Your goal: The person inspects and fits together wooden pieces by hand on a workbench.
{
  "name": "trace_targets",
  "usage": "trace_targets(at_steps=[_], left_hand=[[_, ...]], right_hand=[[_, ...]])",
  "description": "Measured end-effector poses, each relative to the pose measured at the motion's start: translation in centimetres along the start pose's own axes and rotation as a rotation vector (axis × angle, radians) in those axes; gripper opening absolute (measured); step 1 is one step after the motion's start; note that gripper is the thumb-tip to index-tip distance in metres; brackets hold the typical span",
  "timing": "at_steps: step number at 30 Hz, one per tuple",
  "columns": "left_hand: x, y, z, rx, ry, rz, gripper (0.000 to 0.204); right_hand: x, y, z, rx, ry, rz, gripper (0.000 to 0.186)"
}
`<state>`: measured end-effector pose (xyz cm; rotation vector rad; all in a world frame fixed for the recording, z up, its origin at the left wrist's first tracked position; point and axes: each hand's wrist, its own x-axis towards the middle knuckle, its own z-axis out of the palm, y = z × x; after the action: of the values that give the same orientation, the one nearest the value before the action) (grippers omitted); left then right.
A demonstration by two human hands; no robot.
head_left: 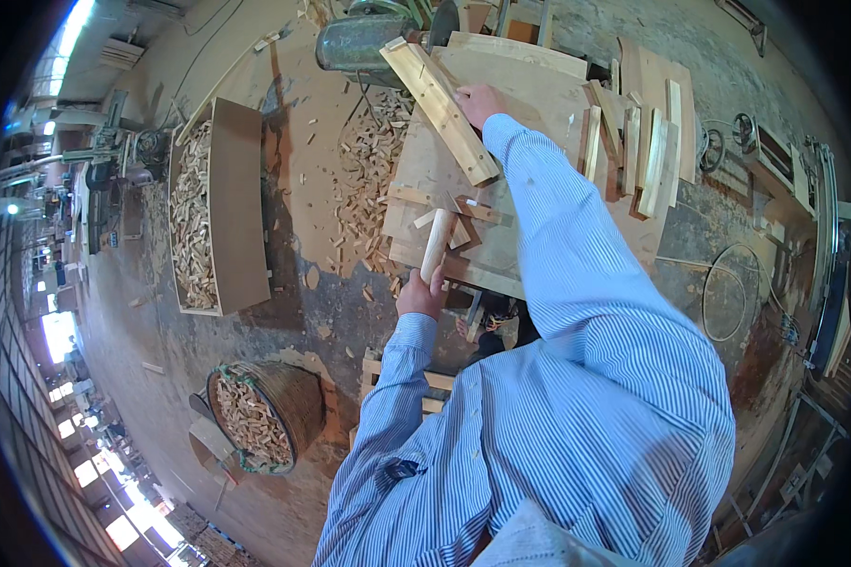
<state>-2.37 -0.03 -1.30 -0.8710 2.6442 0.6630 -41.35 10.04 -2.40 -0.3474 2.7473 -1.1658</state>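
Note:
My left hand point(421, 293) is closed around the near end of a short, pale wooden piece point(435, 244), which lies over the table's near left edge. Farther up the table, my right hand point(482, 102) has its fingers curled at the right edge of a long, slightly curved wooden board point(442, 118). This board lies slantwise, its far end sticking out past the table's left side. Between the hands, a crosswise wooden strip point(479, 211) and small offcuts rest on the plywood tabletop point(539, 102). The fingertips of my right hand are partly hidden.
A green machine point(364, 47) stands beyond the table's far left. Several wooden pieces point(650, 161) are stacked at the table's right. Offcuts point(373, 151) cover the floor to the left, near a wooden bin point(237, 203) and a basket point(298, 406) filled with scraps. A cable point(709, 293) loops on the floor.

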Motion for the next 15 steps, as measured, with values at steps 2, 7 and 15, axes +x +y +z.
trace_targets(at_steps=[2, 7, 15], left_hand=[[1.1, 0.9, 0.0, 0.023, -0.049, -0.040, 0.061], [2.4, 2.5, -0.1, -0.007, 0.008, 0.017, 0.061], [2.4, 2.2, -0.1, 0.029, -0.025, -0.038, 0.064]], right_hand=[[1.3, 0.4, -0.3, 0.015, 0.005, 0.003, 0.028], [3.9, 1.3, -1.2, -0.006, -0.018, 0.055, 0.028], [3.1, 2.5, -2.4, -0.037, 0.099, 0.093, 0.028]])
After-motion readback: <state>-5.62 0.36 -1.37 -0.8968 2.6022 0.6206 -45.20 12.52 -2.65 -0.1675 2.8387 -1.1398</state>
